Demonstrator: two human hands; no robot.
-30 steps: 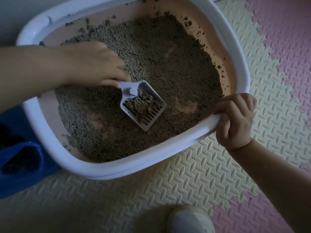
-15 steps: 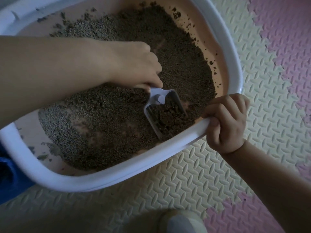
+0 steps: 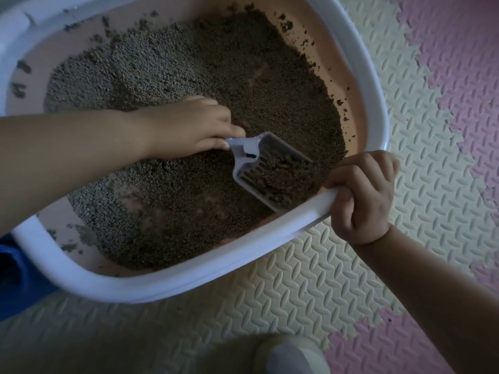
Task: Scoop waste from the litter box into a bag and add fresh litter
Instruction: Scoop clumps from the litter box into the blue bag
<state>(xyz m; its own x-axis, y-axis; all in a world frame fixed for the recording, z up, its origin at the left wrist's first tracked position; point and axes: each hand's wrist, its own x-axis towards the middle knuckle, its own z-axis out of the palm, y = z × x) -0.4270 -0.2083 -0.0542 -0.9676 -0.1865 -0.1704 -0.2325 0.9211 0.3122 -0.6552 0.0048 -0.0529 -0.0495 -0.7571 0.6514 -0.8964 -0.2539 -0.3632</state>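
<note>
A white-rimmed litter box [image 3: 189, 276] with a pink inside fills most of the view, holding grey-brown litter [image 3: 210, 76]. My left hand [image 3: 189, 128] reaches in from the left and grips the handle of a pale slotted scoop [image 3: 267, 168]. The scoop lies in the litter near the box's right front rim, loaded with dark clumps. My right hand [image 3: 361, 193] grips that rim just right of the scoop. A blue bag [image 3: 19, 276] shows at the left edge, mostly hidden behind the box.
The box stands on an embossed foam mat, cream [image 3: 310, 287] under it and pink [image 3: 459, 63] to the right. A pale rounded thing, perhaps my foot [image 3: 291, 354], shows at the bottom edge.
My left hand has carried the scoop rightward through the litter to the right front rim, where it has filled with clumps. My right hand has kept its hold on the rim.
</note>
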